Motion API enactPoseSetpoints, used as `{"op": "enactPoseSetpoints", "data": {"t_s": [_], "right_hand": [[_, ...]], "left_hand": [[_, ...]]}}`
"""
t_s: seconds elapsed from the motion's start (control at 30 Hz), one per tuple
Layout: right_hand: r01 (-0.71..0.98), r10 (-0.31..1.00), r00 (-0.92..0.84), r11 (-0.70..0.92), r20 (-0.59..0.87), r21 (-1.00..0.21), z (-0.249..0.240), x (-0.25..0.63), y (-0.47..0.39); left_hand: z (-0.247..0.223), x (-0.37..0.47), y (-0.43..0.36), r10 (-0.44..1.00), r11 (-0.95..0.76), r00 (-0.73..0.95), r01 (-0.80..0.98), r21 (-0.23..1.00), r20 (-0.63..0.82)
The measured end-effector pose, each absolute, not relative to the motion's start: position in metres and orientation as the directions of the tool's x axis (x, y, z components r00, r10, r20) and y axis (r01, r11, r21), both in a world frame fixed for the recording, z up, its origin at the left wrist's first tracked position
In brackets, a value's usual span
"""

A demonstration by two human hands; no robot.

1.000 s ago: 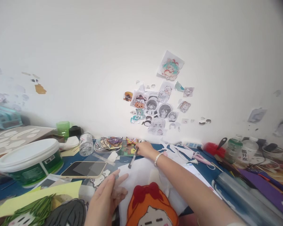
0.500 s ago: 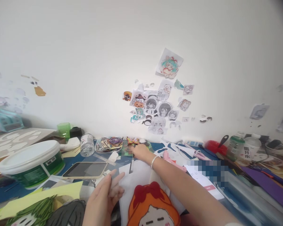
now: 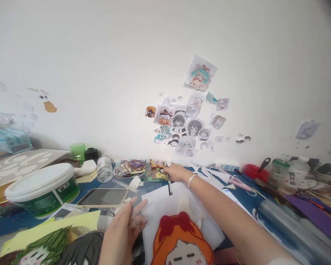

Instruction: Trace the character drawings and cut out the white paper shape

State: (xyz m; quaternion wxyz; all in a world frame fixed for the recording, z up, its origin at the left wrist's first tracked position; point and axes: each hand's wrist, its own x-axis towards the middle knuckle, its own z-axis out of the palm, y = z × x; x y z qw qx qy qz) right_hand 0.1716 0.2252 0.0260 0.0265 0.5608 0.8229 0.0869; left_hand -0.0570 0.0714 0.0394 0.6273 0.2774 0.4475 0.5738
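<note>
My right hand (image 3: 176,172) reaches to the back of the table, fingers closed on a slim dark pen (image 3: 169,185); its exact kind is hard to make out. Just left of that hand lie colourful cut-outs (image 3: 156,170). With fingers spread and nothing in them, my left hand (image 3: 125,224) hovers at the front, left of a white paper sheet (image 3: 154,197). Partly on this sheet lies a felt-like character piece (image 3: 182,239) with orange hair and a red bow, its lower part out of frame.
A green-and-white tub (image 3: 44,193) stands at the left, near a phone (image 3: 103,197). Behind are a plastic bottle (image 3: 105,168) and a tray of cut-outs (image 3: 130,167). Two bottles (image 3: 296,173) and a red bowl (image 3: 252,171) stand at the right. Drawings (image 3: 194,127) hang on the wall.
My right hand has shifted a little to the right with the pen, uncovering more of the cut-outs. Its forearm now covers the pink glue gun. My left hand has hardly changed.
</note>
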Motion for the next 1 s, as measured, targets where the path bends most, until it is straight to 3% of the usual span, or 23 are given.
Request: {"op": "enactPoseSetpoints", "data": {"t_s": [0.23,0.47,0.77,1.0], "right_hand": [[0.98,0.968,-0.2,0.197,0.152,0.035,0.023,0.198,0.226],[0.966,0.971,-0.007,0.067,0.238,-0.248,0.012,0.191,0.236],[0.746,0.976,0.15,-0.006,0.159,-0.666,-0.001,0.184,0.245],[0.584,0.97,0.219,-0.04,0.109,-0.811,-0.005,0.183,0.249]], "left_hand": [[0.043,-0.056,0.072,0.959,0.234,-0.033,-0.466,0.853,-0.281],[0.043,-0.056,0.072,0.955,0.239,-0.05,-0.458,0.856,-0.293],[0.042,-0.054,0.072,0.95,0.26,-0.034,-0.46,0.849,-0.31],[0.037,-0.052,0.073,0.956,0.254,-0.028,-0.426,0.868,-0.293]]}}
